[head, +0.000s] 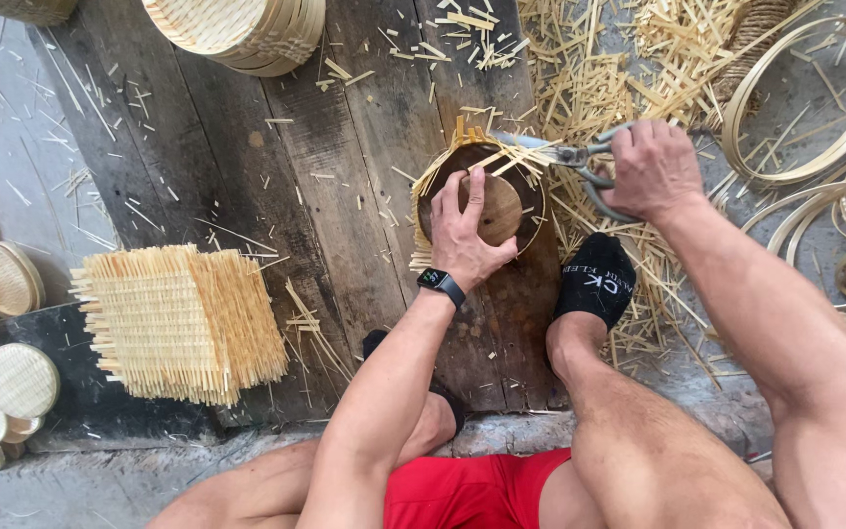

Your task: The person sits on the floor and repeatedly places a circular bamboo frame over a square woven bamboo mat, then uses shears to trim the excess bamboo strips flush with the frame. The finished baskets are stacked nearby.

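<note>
The right hand (653, 168) keeps a clenched grip on metal shears (568, 157), blades pointing left across the woven bamboo mat's (443, 171) splintered edge. The left hand (467, 230), palm flat, presses a smooth wooden disc (501, 208), apparently on that mat, on the plank floor (315, 167).

A dark, weathered wooden plank platform (345, 176) lies on the grey concrete floor (12, 118). On the planks rest a stack of square pale woven bamboo mats (178, 323), a pile of round woven bamboo trays (237, 29) and scattered bamboo offcuts (462, 34).
</note>
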The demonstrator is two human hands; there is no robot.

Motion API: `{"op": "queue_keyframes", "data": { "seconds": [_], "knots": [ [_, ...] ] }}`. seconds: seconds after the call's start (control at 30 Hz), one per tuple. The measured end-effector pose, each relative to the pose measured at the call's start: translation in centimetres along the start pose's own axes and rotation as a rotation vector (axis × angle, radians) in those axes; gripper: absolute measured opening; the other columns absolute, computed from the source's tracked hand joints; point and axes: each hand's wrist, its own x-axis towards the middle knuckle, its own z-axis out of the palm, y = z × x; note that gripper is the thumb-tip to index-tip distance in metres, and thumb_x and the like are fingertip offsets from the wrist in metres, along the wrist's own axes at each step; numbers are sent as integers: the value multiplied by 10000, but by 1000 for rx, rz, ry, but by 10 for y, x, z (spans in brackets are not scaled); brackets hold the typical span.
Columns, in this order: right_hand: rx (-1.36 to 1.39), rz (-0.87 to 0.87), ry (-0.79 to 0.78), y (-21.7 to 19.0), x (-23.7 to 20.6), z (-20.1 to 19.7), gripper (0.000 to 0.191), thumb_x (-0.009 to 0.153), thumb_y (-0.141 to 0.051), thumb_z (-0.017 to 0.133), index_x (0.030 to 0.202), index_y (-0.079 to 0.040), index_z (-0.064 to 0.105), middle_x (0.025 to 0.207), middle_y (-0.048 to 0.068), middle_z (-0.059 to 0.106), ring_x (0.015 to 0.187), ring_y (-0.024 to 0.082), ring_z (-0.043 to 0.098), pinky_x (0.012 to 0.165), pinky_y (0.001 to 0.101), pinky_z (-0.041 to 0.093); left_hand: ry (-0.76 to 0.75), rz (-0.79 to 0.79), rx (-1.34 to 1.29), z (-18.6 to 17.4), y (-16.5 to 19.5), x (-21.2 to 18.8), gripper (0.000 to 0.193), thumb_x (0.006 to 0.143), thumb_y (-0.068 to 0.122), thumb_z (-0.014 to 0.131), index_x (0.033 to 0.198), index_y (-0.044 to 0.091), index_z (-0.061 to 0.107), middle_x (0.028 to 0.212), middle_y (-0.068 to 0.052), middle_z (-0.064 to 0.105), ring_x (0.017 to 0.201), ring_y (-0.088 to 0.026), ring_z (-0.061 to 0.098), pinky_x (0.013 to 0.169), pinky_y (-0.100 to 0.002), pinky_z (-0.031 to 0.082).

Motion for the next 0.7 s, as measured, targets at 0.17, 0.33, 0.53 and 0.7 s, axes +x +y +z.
{"op": "queue_keyframes", "data": {
  "seconds": [0.17, 0.33, 0.53, 0.7],
  "knots": [
    [13, 31, -50, -7, 2, 1, 226, 798, -245, 650, 873, -32, 651, 780, 111, 618, 724, 215, 600, 651, 340, 531, -189, 44, -14, -17, -3, 9, 1193, 556, 335, 887, 1590, 221, 303, 1528, -179, 393, 1358, -425, 422, 1146, -539, 397],
    [123, 41, -174, 1, -4, -7, 199, 952, -233, 614, 971, -37, 647, 866, 134, 616, 829, 227, 606, 796, 377, 517, -1, -191, 71, -1, 20, 3, 1129, 564, 402, 917, 1543, 287, 368, 1497, -197, 345, 1336, -450, 368, 1097, -606, 377],
    [-50, -43, 310, -14, 4, -2, 282, 656, -245, 708, 885, -104, 621, 842, 62, 633, 811, 197, 625, 771, 313, 548, -131, -109, 105, -2, 13, 6, 1019, 574, 375, 890, 1494, 338, 454, 1467, -135, 407, 1324, -401, 407, 1070, -567, 394],
    [-33, -8, -230, -1, -1, 0, 302, 1124, -296, 564, 966, -58, 662, 814, 85, 645, 735, 169, 599, 654, 321, 523, -288, -13, 145, -18, 7, 13, 1003, 530, 344, 890, 1452, 349, 495, 1450, -108, 426, 1327, -368, 402, 1088, -554, 376]
  ]
}}
